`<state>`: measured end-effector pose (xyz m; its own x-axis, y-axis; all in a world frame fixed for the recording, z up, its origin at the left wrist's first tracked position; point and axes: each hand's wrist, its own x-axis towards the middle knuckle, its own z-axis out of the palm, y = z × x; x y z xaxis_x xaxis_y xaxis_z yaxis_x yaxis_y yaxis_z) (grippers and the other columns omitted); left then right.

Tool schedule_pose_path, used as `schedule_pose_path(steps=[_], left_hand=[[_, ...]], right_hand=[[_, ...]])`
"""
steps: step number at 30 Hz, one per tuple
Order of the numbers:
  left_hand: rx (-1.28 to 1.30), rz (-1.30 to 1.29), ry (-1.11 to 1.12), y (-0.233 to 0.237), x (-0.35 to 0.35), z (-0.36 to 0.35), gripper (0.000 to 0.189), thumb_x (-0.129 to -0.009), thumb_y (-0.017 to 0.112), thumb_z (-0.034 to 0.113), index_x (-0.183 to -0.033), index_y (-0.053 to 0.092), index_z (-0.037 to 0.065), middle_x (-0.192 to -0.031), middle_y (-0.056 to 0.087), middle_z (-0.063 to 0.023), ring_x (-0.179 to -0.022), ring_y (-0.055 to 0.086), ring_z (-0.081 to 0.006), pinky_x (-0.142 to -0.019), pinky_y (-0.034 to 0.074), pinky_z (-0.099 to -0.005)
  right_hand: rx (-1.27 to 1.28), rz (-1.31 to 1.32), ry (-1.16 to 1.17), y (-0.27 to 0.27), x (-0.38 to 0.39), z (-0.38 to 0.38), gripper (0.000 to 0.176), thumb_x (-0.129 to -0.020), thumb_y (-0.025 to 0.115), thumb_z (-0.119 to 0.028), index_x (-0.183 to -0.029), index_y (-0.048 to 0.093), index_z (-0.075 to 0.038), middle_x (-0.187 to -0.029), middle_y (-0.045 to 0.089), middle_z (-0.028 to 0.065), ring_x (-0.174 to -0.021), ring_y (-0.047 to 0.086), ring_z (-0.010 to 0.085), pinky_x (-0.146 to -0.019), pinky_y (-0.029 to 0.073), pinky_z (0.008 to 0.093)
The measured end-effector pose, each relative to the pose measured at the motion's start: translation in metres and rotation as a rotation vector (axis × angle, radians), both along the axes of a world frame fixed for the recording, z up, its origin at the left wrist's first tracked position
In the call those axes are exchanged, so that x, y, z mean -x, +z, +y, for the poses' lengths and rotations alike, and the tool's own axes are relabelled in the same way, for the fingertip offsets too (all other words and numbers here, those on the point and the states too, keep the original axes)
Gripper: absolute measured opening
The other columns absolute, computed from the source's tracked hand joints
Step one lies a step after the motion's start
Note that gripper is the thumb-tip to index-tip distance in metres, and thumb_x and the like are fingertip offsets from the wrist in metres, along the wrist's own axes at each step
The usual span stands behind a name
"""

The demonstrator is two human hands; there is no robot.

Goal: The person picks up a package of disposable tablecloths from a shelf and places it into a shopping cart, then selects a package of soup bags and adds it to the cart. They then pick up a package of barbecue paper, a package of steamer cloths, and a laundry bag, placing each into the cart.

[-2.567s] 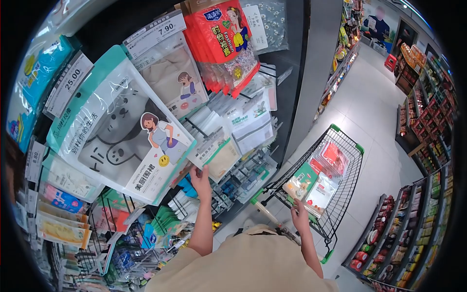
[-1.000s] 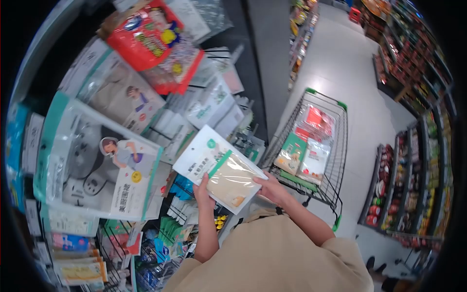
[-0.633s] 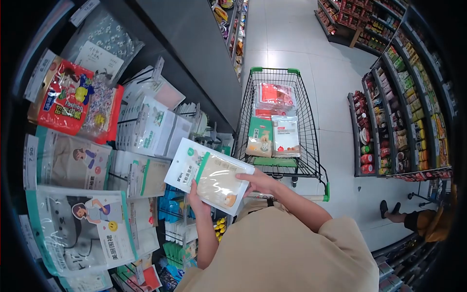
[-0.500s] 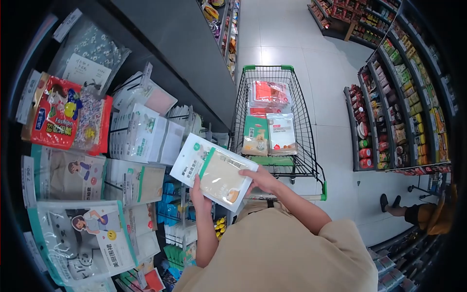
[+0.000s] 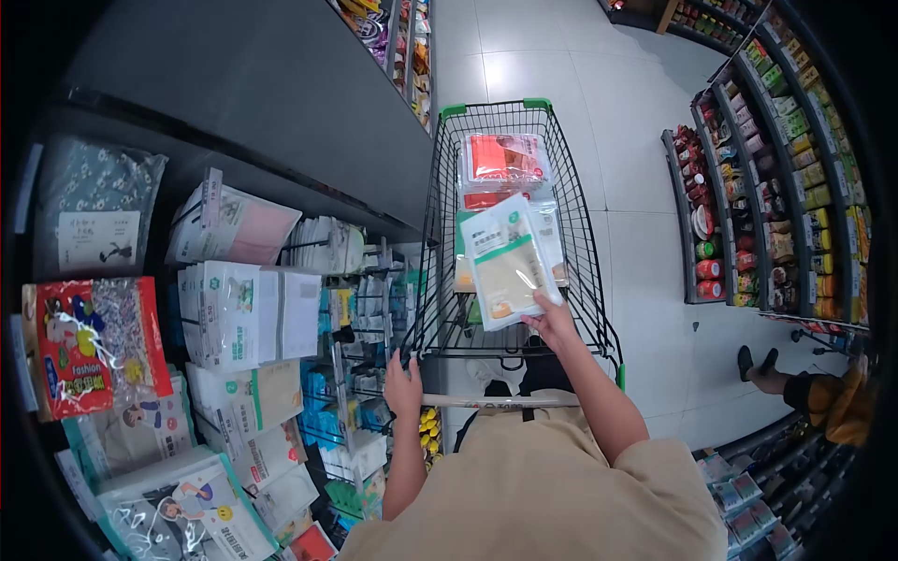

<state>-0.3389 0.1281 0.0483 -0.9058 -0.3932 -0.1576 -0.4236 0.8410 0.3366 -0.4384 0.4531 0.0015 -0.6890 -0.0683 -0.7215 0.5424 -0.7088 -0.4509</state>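
My right hand (image 5: 554, 323) pinches the lower corner of a flat white package of beige cloth (image 5: 513, 265) with a green stripe. The package is tilted over the shopping cart (image 5: 587, 241) and partly covers the packs below it. In the cart's basket lie a red and clear pack (image 5: 505, 159) and a white pack (image 5: 550, 224), the latter half hidden. My left hand (image 5: 402, 385) is beside the basket's near left corner, close to the left end of the handle bar (image 5: 496, 402). Its fingers are stretched out and nothing shows in them.
Packaged cloth goods (image 5: 245, 313) hang on hooks on the left rack, with a red pack (image 5: 94, 346) sticking out. Shelves of jars and packets (image 5: 748, 206) stand to the right. Another person's legs (image 5: 772, 379) show at the lower right. Pale tiled floor (image 5: 645, 271) runs between.
The package has moved from in front of the left rack to over the cart, carried by my right hand. My left hand has let go of it and dropped beside the cart's corner.
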Motion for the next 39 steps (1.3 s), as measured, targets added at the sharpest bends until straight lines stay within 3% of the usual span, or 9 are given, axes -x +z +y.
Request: schedule_pose_path(steps=[2,4,12,19,23,31,35,39], left_hand=[[0.077,0.019,0.071,-0.007,0.001,0.002,0.036,-0.096,0.053,0.03,-0.126,0.06,0.012,-0.113,0.067,-0.0138,-0.101,0.064,-0.0342,-0.08,0.052,-0.0441],[0.106,0.018,0.08,-0.01,0.003,0.005,0.034,-0.096,0.054,0.029,-0.124,0.061,0.011,-0.111,0.068,-0.0133,-0.1,0.064,-0.0338,-0.079,0.052,-0.0436],[0.163,-0.014,0.106,-0.008,0.014,0.01,0.031,-0.093,0.057,0.023,-0.12,0.063,0.01,-0.106,0.069,-0.0124,-0.095,0.065,-0.032,-0.077,0.052,-0.0421],[0.15,-0.026,0.141,-0.014,0.013,0.009,0.03,-0.092,0.059,0.019,-0.118,0.063,0.006,-0.103,0.069,-0.0131,-0.095,0.066,-0.0309,-0.081,0.051,-0.0408],[0.145,-0.019,0.149,-0.017,0.012,0.007,0.029,-0.092,0.059,0.019,-0.117,0.064,0.005,-0.104,0.069,-0.0137,-0.095,0.066,-0.0318,-0.082,0.051,-0.0407],[0.158,-0.037,0.136,-0.018,0.011,0.005,0.03,-0.092,0.059,0.021,-0.118,0.063,0.006,-0.105,0.068,-0.0147,-0.095,0.065,-0.0338,-0.081,0.051,-0.0415],[0.156,-0.039,0.102,-0.015,0.012,0.003,0.032,-0.093,0.058,0.023,-0.12,0.062,0.005,-0.105,0.067,-0.0148,-0.094,0.065,-0.0339,-0.079,0.052,-0.0422],[0.163,-0.033,0.098,-0.012,0.011,0.002,0.033,-0.092,0.059,0.025,-0.119,0.063,0.006,-0.107,0.069,-0.0134,-0.095,0.066,-0.0316,-0.081,0.052,-0.0399]], right_hand=[[0.032,-0.067,-0.036,-0.039,0.011,0.005,0.035,-0.097,0.06,-0.018,-0.126,0.049,-0.003,-0.113,0.061,0.0128,-0.094,0.064,0.0231,-0.071,0.059,0.0354],[0.177,-0.225,-0.15,-0.074,0.023,0.003,0.033,-0.097,0.059,-0.017,-0.126,0.049,-0.006,-0.117,0.057,0.0133,-0.101,0.059,0.0241,-0.078,0.055,0.0383],[0.432,-0.26,-0.344,-0.189,0.074,-0.059,0.029,-0.096,0.062,-0.014,-0.123,0.052,-0.009,-0.118,0.057,0.0098,-0.105,0.056,0.0253,-0.083,0.052,0.042],[0.446,-0.295,-0.264,-0.244,0.108,-0.107,0.029,-0.095,0.062,-0.015,-0.121,0.051,-0.007,-0.119,0.054,0.01,-0.108,0.054,0.0242,-0.086,0.051,0.041],[0.261,-0.413,-0.166,-0.297,0.107,-0.116,0.027,-0.096,0.058,-0.009,-0.122,0.05,-0.004,-0.12,0.054,0.0155,-0.106,0.058,0.0295,-0.085,0.056,0.0431],[-0.121,-0.594,-0.237,-0.32,0.098,-0.129,0.038,-0.092,0.056,0.0,-0.127,0.041,0.001,-0.117,0.054,0.0196,-0.099,0.061,0.0379,-0.079,0.06,0.0482],[-0.035,-0.368,-0.106,-0.347,0.071,-0.112,0.046,-0.091,0.056,-0.001,-0.133,0.037,0.002,-0.13,0.042,0.0237,-0.118,0.048,0.0444,-0.09,0.056,0.0505],[-0.059,-0.368,-0.018,-0.311,0.074,-0.098,0.053,-0.093,0.056,-0.005,-0.14,0.032,0.0,-0.133,0.038,0.0236,-0.123,0.042,0.0446,-0.095,0.053,0.0512]])
